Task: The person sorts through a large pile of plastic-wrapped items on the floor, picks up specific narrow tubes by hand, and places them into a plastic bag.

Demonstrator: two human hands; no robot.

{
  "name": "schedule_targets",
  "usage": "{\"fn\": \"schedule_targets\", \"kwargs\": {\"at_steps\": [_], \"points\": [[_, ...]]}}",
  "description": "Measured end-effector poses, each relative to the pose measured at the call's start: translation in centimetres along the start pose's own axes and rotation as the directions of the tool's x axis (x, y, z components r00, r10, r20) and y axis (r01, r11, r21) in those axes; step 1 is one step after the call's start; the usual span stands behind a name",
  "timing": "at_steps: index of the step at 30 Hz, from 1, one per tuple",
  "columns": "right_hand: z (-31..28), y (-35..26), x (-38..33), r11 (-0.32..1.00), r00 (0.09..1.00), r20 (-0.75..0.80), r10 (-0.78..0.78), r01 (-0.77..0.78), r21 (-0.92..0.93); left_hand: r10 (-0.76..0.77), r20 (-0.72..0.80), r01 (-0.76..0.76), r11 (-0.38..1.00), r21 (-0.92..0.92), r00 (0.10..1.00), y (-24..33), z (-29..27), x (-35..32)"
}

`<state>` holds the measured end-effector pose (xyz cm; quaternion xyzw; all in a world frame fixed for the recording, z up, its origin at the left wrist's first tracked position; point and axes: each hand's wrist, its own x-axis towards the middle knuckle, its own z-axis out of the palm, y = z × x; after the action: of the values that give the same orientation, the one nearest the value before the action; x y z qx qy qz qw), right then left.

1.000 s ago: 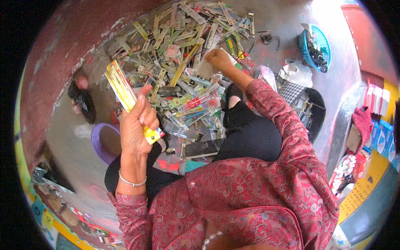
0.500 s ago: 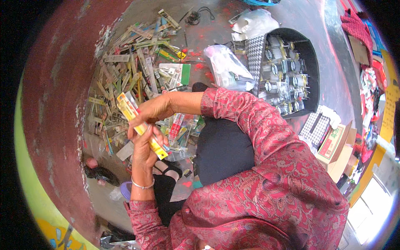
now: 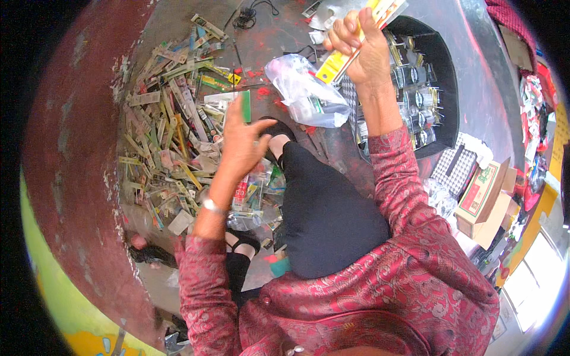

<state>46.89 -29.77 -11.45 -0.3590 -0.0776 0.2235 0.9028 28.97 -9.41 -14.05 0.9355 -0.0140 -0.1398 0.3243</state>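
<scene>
My right hand (image 3: pixel 369 56) is raised at the top, closed round a long, flat yellow-and-white packet (image 3: pixel 338 62). Its lower end sticks out over a clear plastic bag (image 3: pixel 306 89), and its upper end runs past the frame's top edge. My left hand (image 3: pixel 240 142), a bangle on its wrist, is held up with fingers apart and nothing in it. Beneath and left of that hand, a heap of long, narrow packets (image 3: pixel 172 127) covers the floor. A green-and-white card (image 3: pixel 246 107) shows just behind its fingertips.
Beyond my right forearm stands a black, open case (image 3: pixel 448 95) filled with clear packaged items. A checked case (image 3: pixel 454 169) and an open cardboard box (image 3: pixel 480 199) stand at the right. A dark red wall (image 3: pixel 71 148) curves along the left. Black cord (image 3: pixel 252 15) lies at the top.
My hands, both on the yellow packet before, have parted. The right has carried it up and right, toward the black case. The left has let go and opened, over the heap's right side.
</scene>
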Motion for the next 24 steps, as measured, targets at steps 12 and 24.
{"fn": "schedule_targets", "kwargs": {"at_steps": [12,24], "points": [[-1.5,4.9,-1.9,0.881,0.972,-0.172,-0.159,0.061,-0.469,0.239,-0.2,-0.234,0.971,0.048,0.95,-0.3,1.9,8.2],[-3.0,9.7,-4.3,0.16,0.929,-0.369,0.034,-0.369,-0.916,0.164,-0.22,-0.18,0.982,-0.055,0.962,-1.1,1.6,8.3]]}}
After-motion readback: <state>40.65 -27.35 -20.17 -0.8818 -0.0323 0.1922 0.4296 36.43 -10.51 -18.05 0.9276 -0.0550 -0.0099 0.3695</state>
